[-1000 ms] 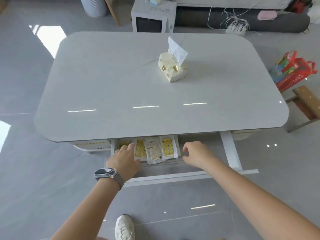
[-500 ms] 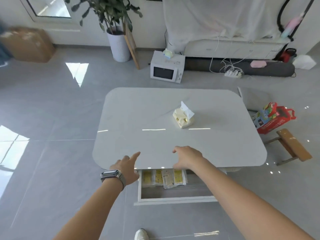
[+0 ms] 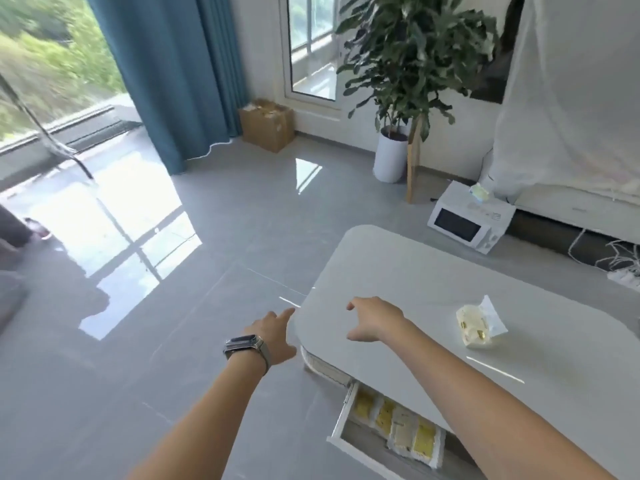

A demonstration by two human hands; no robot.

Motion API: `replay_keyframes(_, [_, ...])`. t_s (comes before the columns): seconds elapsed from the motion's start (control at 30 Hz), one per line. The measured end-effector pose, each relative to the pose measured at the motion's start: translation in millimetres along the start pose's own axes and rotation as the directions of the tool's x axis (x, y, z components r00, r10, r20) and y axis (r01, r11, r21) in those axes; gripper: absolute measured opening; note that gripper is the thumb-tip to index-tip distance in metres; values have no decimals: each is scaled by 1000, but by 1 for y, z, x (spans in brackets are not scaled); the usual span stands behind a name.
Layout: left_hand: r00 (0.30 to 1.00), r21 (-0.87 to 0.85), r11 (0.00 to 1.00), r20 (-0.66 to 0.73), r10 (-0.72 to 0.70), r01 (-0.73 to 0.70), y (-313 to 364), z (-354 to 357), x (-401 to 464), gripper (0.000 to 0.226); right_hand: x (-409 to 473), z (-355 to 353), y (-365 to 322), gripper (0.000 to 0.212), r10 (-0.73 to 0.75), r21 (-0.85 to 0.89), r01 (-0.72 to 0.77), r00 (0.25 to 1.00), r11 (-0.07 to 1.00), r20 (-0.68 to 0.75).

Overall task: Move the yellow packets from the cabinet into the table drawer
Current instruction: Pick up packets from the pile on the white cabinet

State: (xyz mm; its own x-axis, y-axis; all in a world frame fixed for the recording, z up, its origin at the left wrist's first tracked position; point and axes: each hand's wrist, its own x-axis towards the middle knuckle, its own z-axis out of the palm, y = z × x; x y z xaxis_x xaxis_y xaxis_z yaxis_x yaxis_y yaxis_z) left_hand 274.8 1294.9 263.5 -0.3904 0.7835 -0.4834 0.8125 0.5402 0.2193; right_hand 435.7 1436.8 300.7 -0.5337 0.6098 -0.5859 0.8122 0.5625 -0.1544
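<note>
Several yellow packets [image 3: 398, 424] lie side by side in the pulled-out white drawer [image 3: 341, 424] under the table's near edge, at the lower right. My left hand [image 3: 273, 336], with a watch on the wrist, is raised over the floor beside the table's corner, fingers straight and holding nothing. My right hand [image 3: 375, 322] hovers over the corner of the white table [image 3: 398, 271], fingers loosely spread and holding nothing. No cabinet is in view.
A tissue pack [image 3: 476, 327] sits on the table. On the floor beyond stand a white microwave [image 3: 467, 221], a potted plant [image 3: 393, 157] and a cardboard box [image 3: 266, 124]. A blue curtain [image 3: 166, 74] hangs at the left by the window.
The view has swung up and to the left, away from the drawer. Both hands have left the drawer and risen, and hold nothing. The drawer stays pulled out with the packets in it.
</note>
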Motion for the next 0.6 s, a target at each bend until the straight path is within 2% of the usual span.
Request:
replay_keyframes(0.13, [983, -111, 979, -48, -176, 170, -55, -8, -35, 81, 13, -13, -66, 66, -161, -126, 164, 986, 978, 30])
replay_keyframes(0.27, [933, -204, 916, -31, -358, 344, -120, -1, -81, 84, 22, -3, -149, 73, -299, -239, 323, 945, 916, 133])
replay_keyframes(0.47, [803, -376, 740, 21, -595, 558, -241, 17, -173, 89, 23, 39, -305, 69, -499, -336, 541, 841, 771, 211])
replay_keyframes(0.6, [704, -467, 604, 57, -708, 646, -334, 32, -241, 92, 12, 71, -415, 69, -585, -377, 645, 763, 665, 274])
